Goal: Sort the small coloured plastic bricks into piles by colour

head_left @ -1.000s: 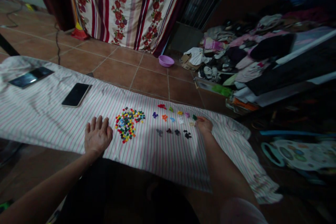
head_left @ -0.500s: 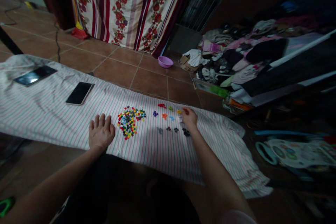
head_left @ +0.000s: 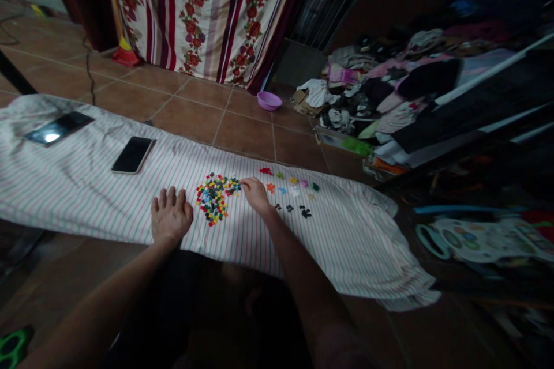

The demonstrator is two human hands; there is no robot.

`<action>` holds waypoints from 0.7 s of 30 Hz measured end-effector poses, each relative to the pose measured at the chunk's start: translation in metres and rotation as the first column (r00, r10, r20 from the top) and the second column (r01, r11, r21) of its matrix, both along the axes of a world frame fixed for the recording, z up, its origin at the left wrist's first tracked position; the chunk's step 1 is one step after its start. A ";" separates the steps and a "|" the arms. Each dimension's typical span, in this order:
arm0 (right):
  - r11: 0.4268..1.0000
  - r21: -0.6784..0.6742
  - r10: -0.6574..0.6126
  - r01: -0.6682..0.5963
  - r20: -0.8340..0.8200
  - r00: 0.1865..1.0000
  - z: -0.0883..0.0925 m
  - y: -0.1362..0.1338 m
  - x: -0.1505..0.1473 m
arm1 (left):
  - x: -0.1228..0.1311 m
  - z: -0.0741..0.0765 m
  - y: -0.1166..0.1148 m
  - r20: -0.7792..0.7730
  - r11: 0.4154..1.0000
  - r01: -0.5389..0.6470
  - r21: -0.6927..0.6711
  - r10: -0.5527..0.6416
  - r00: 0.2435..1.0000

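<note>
My left hand (head_left: 171,216) lies flat on the striped cloth (head_left: 99,202), fingers spread, just left of a mixed pile of tiny coloured pieces (head_left: 212,199). My right hand (head_left: 256,194) is at the pile's right edge, thumb and fingers drawn together; whatever is between the tips is too small to make out. To its right lie small clusters sorted by colour: red pieces (head_left: 265,171), orange pieces (head_left: 270,187), yellow pieces (head_left: 293,180), pink pieces (head_left: 304,183), dark green pieces (head_left: 315,187) and black pieces (head_left: 305,211). My right hand and wrist hide some clusters.
A phone (head_left: 133,154) and a shiny dark tablet-like device (head_left: 59,128) rest on the cloth at left. Beyond the cloth, a purple basin (head_left: 269,101) stands on the tiled floor. A heap of clothes (head_left: 385,81) fills the right, and a floral curtain (head_left: 203,17) hangs behind.
My right hand has moved left, from beside the yellow cluster to the mixed pile's edge, uncovering pink and dark green clusters. My left hand stays flat on the cloth.
</note>
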State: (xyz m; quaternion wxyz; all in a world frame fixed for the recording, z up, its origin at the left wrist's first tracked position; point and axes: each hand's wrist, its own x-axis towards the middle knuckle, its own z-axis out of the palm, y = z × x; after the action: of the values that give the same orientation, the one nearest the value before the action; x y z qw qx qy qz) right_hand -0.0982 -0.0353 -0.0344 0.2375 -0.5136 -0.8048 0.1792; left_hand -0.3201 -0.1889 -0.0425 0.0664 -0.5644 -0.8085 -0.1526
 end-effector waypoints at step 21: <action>0.987 -0.125 0.140 -0.102 0.350 0.926 0.011 0.008 -0.002 | 0.001 0.001 -0.001 -0.014 1.000 -0.009 -0.004 0.009 1.000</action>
State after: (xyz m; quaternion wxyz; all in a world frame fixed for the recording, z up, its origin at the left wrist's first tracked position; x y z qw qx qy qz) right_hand -0.1005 -0.0277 -0.0231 0.0484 -0.4989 -0.8542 0.1386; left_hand -0.3189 -0.1897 -0.0412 0.0718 -0.5622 -0.8107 -0.1466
